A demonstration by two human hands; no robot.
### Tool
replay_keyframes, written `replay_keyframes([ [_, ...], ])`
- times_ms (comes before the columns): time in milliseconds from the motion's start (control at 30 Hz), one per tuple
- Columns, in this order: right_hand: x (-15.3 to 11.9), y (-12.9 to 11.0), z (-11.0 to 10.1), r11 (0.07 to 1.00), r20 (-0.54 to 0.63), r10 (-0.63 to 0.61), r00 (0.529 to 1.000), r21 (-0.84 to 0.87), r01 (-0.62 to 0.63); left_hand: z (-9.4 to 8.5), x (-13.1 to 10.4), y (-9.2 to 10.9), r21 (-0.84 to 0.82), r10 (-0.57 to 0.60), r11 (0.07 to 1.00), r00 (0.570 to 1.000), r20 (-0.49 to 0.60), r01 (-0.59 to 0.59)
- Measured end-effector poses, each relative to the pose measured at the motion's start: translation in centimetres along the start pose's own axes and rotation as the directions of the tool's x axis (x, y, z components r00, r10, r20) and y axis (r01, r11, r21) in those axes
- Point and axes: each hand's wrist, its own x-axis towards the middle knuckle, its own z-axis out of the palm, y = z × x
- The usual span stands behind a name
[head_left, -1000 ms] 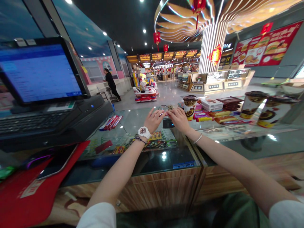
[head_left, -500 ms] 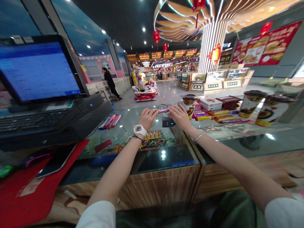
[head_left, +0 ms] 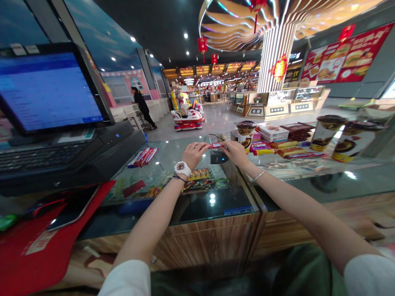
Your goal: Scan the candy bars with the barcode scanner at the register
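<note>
My left hand (head_left: 191,153), with a white watch on its wrist, and my right hand (head_left: 235,153) both grip a thin red snack bar (head_left: 214,146), one at each end. They hold it level just above a small black barcode scanner (head_left: 218,157) on the glass counter (head_left: 185,193). A brown-lidded drink cup (head_left: 246,133) stands just right of my right hand.
A register screen (head_left: 49,92) with keyboard fills the left side, a red mat (head_left: 33,246) and phone in front of it. Red bars (head_left: 143,157) lie on the glass. Boxes, snack bars (head_left: 279,148) and two large cups (head_left: 339,135) crowd the right counter. A person stands far off.
My hands have spread slightly apart, and the red bar now shows stretched between them above the scanner. The view has shifted a little.
</note>
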Motion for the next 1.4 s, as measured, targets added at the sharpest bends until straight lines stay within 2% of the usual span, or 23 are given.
replay_keyframes([
  [167,0.1,0.1,-0.2,0.999,-0.058,-0.027,0.998,0.031,0.029,0.2,0.2,0.1,-0.037,-0.001,0.999,1.000,-0.025,0.000],
  [333,0.2,-0.2,-0.8,0.997,-0.036,-0.049,0.998,0.051,0.051,0.1,0.3,0.3,-0.063,0.001,0.998,1.000,-0.008,-0.001],
  [433,0.3,-0.4,-0.7,0.987,-0.022,-0.031,0.999,0.156,0.034,0.0,0.3,0.2,-0.060,-0.046,0.997,0.999,-0.018,0.045],
  [500,0.4,-0.3,-0.3,0.958,-0.035,0.050,0.998,0.285,-0.038,-0.1,0.2,0.1,-0.059,-0.084,0.995,0.996,-0.032,0.082],
  [567,0.5,-0.2,0.2,0.893,-0.027,0.190,0.981,0.421,-0.161,-0.2,0.2,-0.1,-0.064,-0.107,0.992,0.993,-0.050,0.104],
  [667,0.8,-0.1,0.5,0.730,0.115,0.368,0.923,0.580,-0.363,-0.2,0.1,-0.3,-0.073,-0.100,0.993,0.992,-0.071,0.095],
  [767,1.2,-0.3,0.3,0.556,0.274,0.409,0.870,0.682,-0.476,-0.1,0.2,-0.1,-0.077,-0.067,0.995,0.995,-0.073,0.061],
  [833,1.5,-0.7,0.0,0.438,0.338,0.422,0.841,0.736,-0.516,0.1,0.2,0.2,-0.076,-0.045,0.996,0.996,-0.077,0.039],
  [967,1.7,-1.5,-0.4,0.145,0.478,0.445,0.758,0.796,-0.587,0.3,0.4,0.7,-0.074,-0.001,0.997,0.996,-0.091,-0.005],
  [1033,1.8,-1.8,-0.5,0.044,0.517,0.441,0.734,0.804,-0.593,0.3,0.4,0.8,-0.078,0.018,0.997,0.996,-0.088,-0.025],
  [1167,1.7,-1.9,-0.7,-0.014,0.500,0.478,0.722,0.826,-0.563,0.2,0.4,0.4,-0.085,0.061,0.994,0.996,-0.064,-0.067],
  [1400,1.7,-1.4,-0.6,0.022,0.392,0.595,0.701,0.865,-0.502,-0.2,0.5,0.2,-0.079,0.133,0.988,0.991,-0.027,-0.135],
])
